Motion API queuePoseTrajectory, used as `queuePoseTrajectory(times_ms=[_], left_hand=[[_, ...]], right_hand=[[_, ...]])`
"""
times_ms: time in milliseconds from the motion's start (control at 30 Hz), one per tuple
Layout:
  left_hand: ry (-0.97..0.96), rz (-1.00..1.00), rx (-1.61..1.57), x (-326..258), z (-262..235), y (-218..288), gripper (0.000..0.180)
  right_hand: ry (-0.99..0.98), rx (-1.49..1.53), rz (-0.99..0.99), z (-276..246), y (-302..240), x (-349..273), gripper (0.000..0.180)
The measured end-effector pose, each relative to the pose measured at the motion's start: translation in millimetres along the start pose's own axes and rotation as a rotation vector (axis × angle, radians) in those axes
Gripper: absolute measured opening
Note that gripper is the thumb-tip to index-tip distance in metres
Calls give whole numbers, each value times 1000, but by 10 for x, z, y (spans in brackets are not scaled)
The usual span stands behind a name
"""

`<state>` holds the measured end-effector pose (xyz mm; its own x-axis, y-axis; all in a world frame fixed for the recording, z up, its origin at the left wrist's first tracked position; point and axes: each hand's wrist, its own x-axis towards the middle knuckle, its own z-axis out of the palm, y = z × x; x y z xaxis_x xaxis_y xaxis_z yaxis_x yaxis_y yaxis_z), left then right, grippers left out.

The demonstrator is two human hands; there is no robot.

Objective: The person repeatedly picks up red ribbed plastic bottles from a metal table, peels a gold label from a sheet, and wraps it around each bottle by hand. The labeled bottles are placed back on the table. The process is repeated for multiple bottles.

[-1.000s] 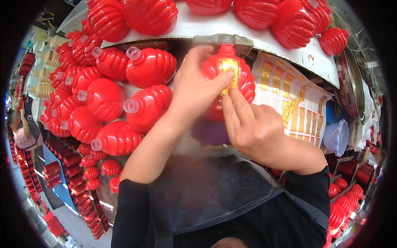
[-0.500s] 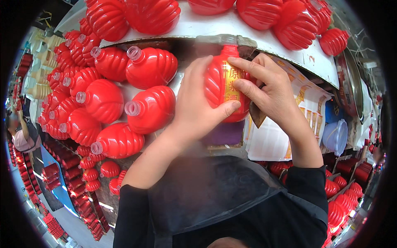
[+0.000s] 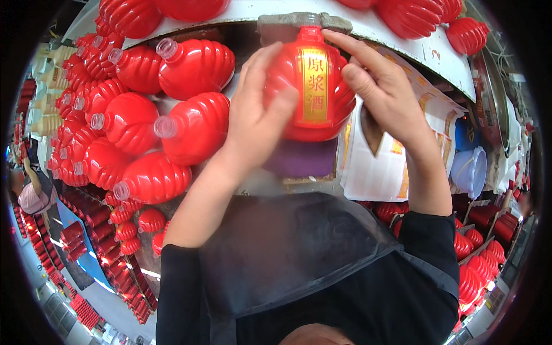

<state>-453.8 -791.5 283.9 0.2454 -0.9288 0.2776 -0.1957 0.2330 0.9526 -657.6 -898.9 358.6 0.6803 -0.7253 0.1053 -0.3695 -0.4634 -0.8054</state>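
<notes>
A red ribbed plastic bottle [image 3: 279,123] lies in front of me, its clear neck at the far end. A gold-and-red label [image 3: 314,86] runs flat down its middle. My left hand [image 3: 256,112] is cupped against the bottle's left side, its thumb blurred by motion. From the right, my right hand [image 3: 388,95] reaches over with its index finger by the neck and thumb near the bottle's right side. A flat, pointed brown tool [image 3: 372,135] sticks out below that hand, tucked in its palm; the grip on it is hidden. Purple cloth [image 3: 305,158] shows under the bottle's near end.
Several red bottles [image 3: 192,129] crowd the left side, and more stand on the white shelf [image 3: 425,57] beyond. A label sheet [image 3: 374,178] lies at right, near a pale blue bucket [image 3: 468,172]. A person [image 3: 35,192] is at far left.
The label now lies flat and fully exposed on the bottle. My right thumb and index finger have drawn off it to the right; my left thumb has lifted from its lower edge.
</notes>
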Motion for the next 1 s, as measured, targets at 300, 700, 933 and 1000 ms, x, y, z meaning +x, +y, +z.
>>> queuePoseTrajectory(times_ms=[300,700,933,1000], left_hand=[[-1,-89,-161,-2,37,64,68],[65,-122,-147,36,89,122,75],[67,-136,-161,39,90,120,76],[64,-136,-153,42,88,122,76]], right_hand=[[143,-166,-13,201,-8,-302,72],[183,-261,78,286,-78,-298,77],[177,-277,93,295,-63,-308,78],[185,-278,83,303,-37,-313,79]])
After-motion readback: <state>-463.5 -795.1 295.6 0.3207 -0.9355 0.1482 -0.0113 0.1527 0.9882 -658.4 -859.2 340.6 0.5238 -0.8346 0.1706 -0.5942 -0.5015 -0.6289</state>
